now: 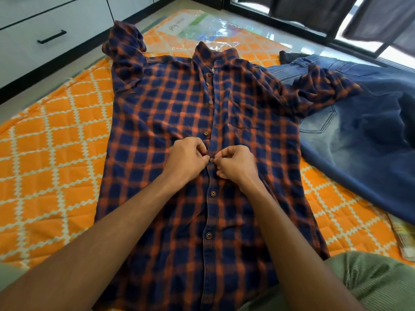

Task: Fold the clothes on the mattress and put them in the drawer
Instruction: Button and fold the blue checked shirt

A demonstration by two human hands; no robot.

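Observation:
A navy and orange plaid shirt lies face up and spread flat on the orange quilted mattress, collar away from me. My left hand pinches the left edge of the button placket at mid-chest. My right hand pinches the right edge at the same button, its fingertips on the button. Both sleeves are bunched up near the shoulders. Blue jeans lie to the right, partly under the shirt's right sleeve. A white drawer with a black handle stands at the far left.
A clear plastic bag lies beyond the collar. A green ribbed garment sits at the lower right, and a pale checked cloth shows at the right edge. Dark curtains and a window frame run along the back.

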